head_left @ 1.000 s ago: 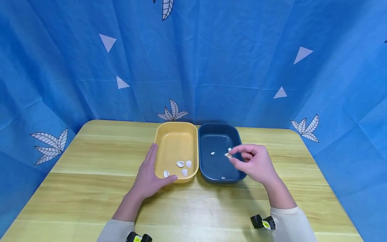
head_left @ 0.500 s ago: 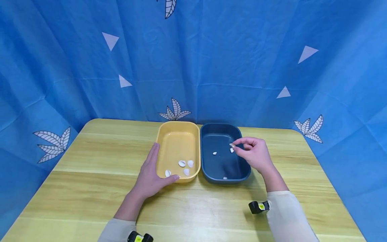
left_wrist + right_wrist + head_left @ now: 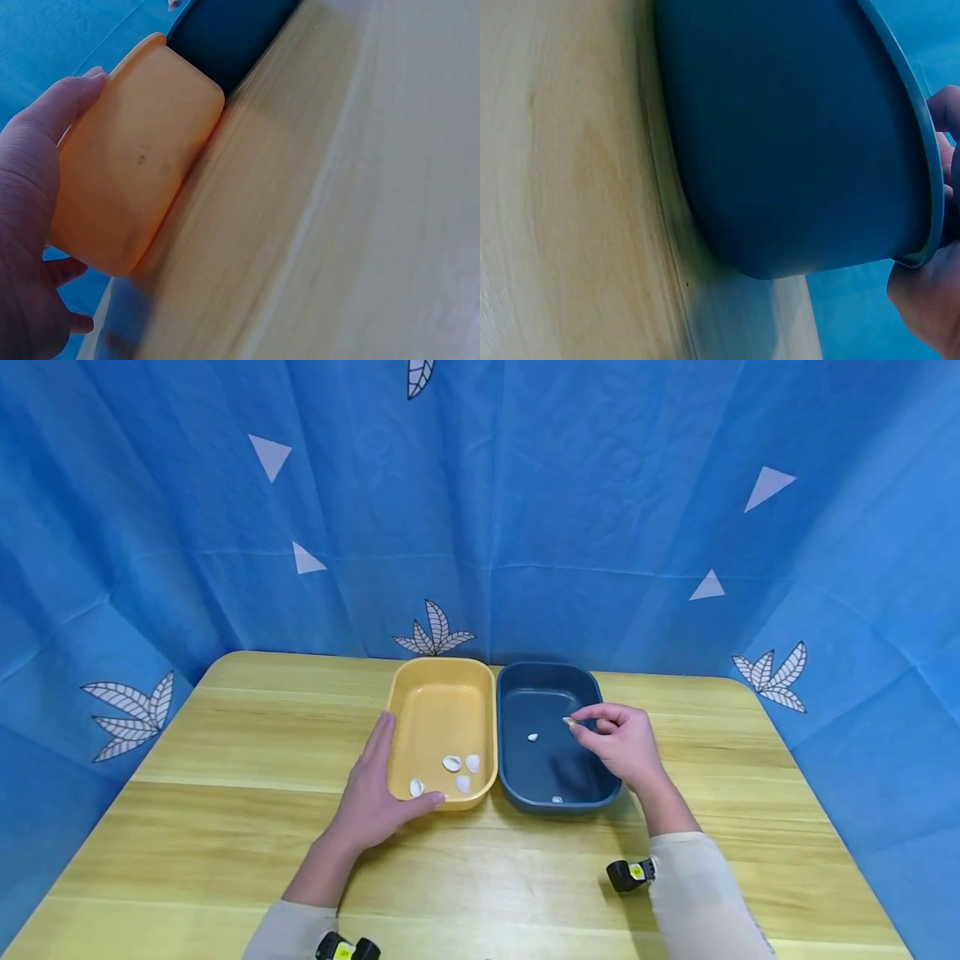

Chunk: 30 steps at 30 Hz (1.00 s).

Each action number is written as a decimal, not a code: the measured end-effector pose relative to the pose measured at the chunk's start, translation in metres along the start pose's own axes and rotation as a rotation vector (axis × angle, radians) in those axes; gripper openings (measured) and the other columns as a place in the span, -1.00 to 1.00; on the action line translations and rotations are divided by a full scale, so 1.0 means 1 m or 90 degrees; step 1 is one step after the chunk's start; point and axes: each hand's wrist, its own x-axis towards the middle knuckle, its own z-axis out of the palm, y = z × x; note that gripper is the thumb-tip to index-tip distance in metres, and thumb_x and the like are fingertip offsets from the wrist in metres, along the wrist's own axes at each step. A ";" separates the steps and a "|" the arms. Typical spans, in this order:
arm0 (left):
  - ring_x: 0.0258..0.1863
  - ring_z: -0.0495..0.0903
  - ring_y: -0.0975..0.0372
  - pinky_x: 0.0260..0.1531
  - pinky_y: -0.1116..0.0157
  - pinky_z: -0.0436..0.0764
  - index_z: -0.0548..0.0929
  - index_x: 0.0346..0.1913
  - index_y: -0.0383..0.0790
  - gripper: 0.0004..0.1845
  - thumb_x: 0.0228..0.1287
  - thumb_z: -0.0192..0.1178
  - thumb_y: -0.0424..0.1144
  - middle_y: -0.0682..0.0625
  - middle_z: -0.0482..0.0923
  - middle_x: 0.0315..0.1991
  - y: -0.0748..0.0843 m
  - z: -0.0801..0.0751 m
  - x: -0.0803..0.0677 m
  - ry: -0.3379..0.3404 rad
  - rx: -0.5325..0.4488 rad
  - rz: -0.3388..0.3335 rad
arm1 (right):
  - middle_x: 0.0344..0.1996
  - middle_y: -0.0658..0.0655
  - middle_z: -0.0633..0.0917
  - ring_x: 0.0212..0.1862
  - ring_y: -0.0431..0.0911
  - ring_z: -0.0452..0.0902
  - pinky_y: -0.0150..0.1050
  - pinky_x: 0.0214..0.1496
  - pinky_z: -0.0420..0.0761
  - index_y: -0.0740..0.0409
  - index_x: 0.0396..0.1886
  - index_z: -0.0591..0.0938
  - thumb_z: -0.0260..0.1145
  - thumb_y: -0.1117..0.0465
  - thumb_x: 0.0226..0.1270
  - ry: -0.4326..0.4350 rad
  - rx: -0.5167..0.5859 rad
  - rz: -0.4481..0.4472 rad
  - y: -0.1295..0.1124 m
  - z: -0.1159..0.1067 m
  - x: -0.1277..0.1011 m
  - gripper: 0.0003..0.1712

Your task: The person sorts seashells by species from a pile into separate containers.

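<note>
In the head view my left hand (image 3: 371, 806) spans the front left corner of the yellow tray (image 3: 396, 693), fingers straight along its side and thumb over the front rim. Several white seashells (image 3: 452, 763) lie in that tray. My right hand (image 3: 621, 745) is above the right side of the dark blue tray (image 3: 504, 702), pinching a small pale shell (image 3: 568, 721) between thumb and index finger. Two more small shells, one near the middle (image 3: 532, 737) and one by the front wall (image 3: 557, 799), lie in the blue tray. Its wall hides part of the right hand (image 3: 937, 292) in the right wrist view.
Both trays stand side by side near the back of the wooden table (image 3: 480, 885). Directly behind the table hangs a blue patterned curtain (image 3: 480, 510). A small black camera (image 3: 630, 874) is on the right wrist, another (image 3: 347, 947) on the left.
The right hand lifted slightly, then shifted a little left with the pinched shell. A shell seen just below its fingertips earlier no longer shows. The left hand stays at the yellow tray.
</note>
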 end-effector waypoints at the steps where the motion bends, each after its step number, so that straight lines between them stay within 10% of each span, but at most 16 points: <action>1: 0.54 -0.12 0.00 0.37 -0.21 0.07 -0.15 0.63 -0.04 0.37 -0.10 0.55 0.21 0.05 -0.24 0.61 0.000 0.000 0.000 0.001 0.000 0.000 | -0.75 0.01 0.22 -0.71 -0.08 0.12 -0.28 -0.69 0.17 0.16 -0.21 0.78 0.53 0.17 0.20 0.000 -0.004 -0.001 -0.001 0.001 0.000 -0.79; 30: 0.54 -0.11 0.01 0.36 -0.22 0.07 -0.15 0.63 -0.05 0.37 -0.10 0.49 0.34 0.06 -0.24 0.61 0.001 -0.001 0.000 -0.002 0.006 -0.001 | -0.76 0.01 0.21 -0.72 -0.06 0.12 -0.25 -0.69 0.17 0.28 -0.14 0.76 0.53 0.19 0.21 -0.015 -0.011 0.007 -0.002 0.000 -0.001 -0.71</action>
